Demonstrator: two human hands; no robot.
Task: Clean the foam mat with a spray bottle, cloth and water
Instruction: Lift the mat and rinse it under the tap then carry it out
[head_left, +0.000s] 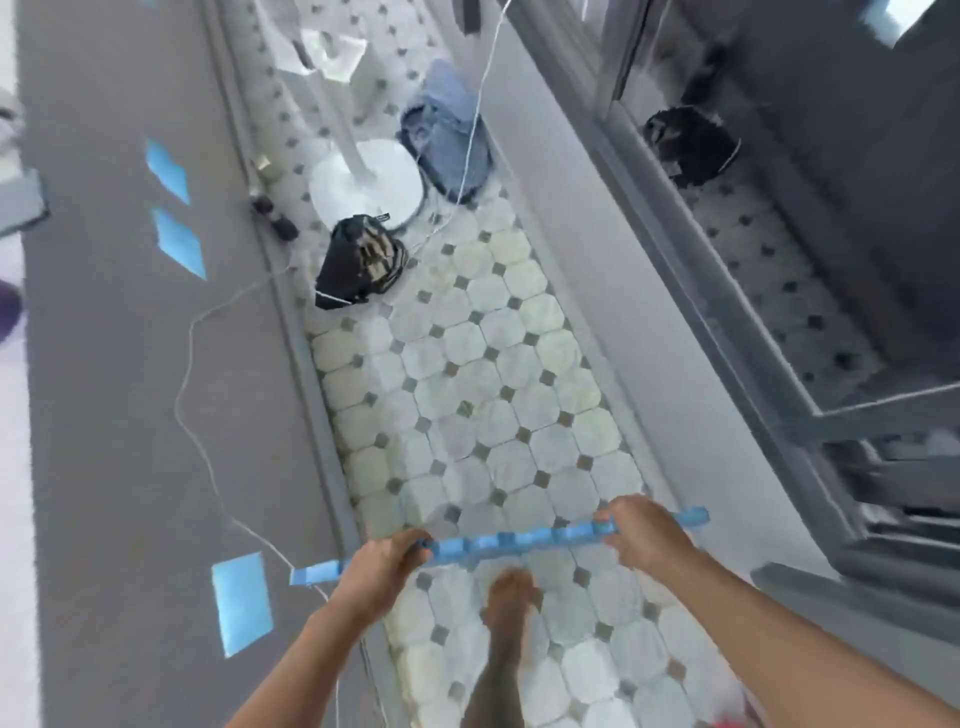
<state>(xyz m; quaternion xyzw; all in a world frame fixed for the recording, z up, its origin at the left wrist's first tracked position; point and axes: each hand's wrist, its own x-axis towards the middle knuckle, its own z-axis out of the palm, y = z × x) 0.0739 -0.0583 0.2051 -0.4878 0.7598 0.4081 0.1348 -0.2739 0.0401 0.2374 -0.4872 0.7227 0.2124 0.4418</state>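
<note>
A blue foam mat (519, 543) with a notched interlocking edge is held edge-on above the tiled floor, so only its thin top edge shows. My left hand (387, 569) grips it near its left end, fingers curled over the edge. My right hand (641, 535) grips it toward the right end. The mat hangs roughly level, slightly higher on the right. No spray bottle or cloth is visible. The frame is blurred by motion.
My bare foot (511, 597) stands on the octagon-tiled floor (493, 389). A black bag (361, 262), a white fan base (366, 184) and a blue laundry heap (449, 143) lie ahead. A white cord (192, 374) trails across the grey wall at left. A sliding glass door frame (727, 322) runs along the right.
</note>
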